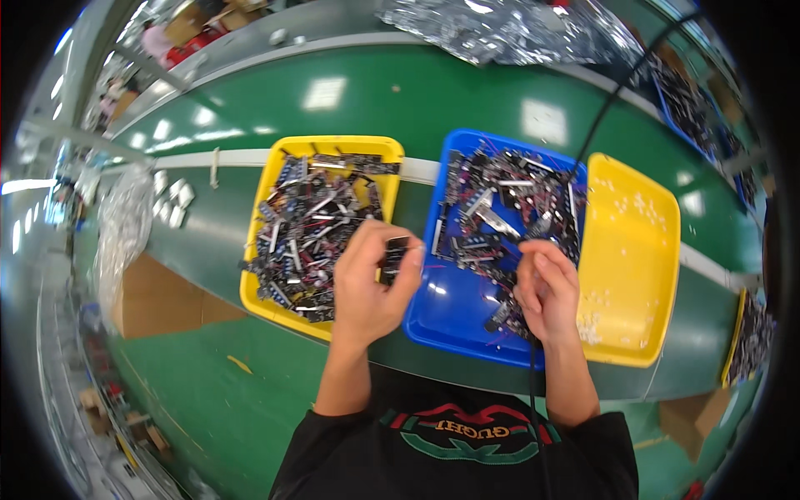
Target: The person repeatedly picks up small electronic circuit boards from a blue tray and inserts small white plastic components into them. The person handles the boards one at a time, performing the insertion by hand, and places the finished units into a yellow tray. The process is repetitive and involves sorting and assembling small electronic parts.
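Observation:
My left hand [372, 279] is curled between the left yellow tray and the blue tray, closed on a small black electronic part [395, 257]. Thin wires stick out beside its fingertips. Over the blue tray [442, 312], my right hand [548, 290] is closed, thumb and fingers drawn together. A small dark thing shows at its fingertips, too small to name. A black cord [533, 392] hangs just below that hand. Many black parts with silver strips and thin wires [508, 196] are heaped in the blue tray. More such parts [312, 233] fill the left yellow tray [260, 302].
Right of the blue tray, a yellow tray [629, 308] holds scattered tiny white pieces. White blocks [173, 200] and clear plastic wrap [125, 233] lie at left, near a cardboard box [162, 296]. Silvery plastic bags [517, 29] lie at the back. A black cable [612, 96] slants across the upper right.

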Demonstrator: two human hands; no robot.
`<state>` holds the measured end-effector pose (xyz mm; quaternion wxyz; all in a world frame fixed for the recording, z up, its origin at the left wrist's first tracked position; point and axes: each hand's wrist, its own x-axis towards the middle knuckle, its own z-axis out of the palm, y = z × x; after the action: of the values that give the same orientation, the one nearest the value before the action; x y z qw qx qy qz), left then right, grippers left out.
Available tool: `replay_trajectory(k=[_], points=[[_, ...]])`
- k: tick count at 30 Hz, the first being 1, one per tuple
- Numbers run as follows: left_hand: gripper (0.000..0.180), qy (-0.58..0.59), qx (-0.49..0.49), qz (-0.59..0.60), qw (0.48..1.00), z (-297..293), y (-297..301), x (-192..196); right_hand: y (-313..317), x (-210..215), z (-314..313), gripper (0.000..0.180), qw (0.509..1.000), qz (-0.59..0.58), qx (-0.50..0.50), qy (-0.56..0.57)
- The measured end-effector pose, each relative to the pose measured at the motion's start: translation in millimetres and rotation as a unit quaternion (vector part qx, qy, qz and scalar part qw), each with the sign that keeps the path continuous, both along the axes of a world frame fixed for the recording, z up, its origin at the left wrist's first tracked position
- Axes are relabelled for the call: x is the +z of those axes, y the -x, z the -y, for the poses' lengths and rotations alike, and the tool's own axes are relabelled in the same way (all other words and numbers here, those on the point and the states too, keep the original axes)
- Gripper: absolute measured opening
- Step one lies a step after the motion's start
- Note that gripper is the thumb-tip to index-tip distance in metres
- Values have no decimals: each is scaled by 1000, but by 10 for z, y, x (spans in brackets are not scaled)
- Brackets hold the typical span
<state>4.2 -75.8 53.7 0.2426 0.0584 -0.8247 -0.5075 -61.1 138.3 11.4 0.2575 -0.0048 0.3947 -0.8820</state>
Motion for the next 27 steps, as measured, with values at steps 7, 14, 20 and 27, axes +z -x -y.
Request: replay_trajectory(k=[7, 14, 20, 27], points=[[10, 402, 170, 34, 899, 996, -103, 562, -88, -37, 72, 16, 997, -36, 41, -58], [16, 516, 56, 207, 829, 1929, 540, 245, -35, -25, -68, 22, 993, 17, 94, 72], [29, 386, -73, 303, 868, 2265, 812, -181, -58, -57, -31, 22, 993, -16, 98, 64], [34, 480, 102, 104, 865, 1409, 564, 491, -8, -53, -27, 45, 965, 42, 119, 229]])
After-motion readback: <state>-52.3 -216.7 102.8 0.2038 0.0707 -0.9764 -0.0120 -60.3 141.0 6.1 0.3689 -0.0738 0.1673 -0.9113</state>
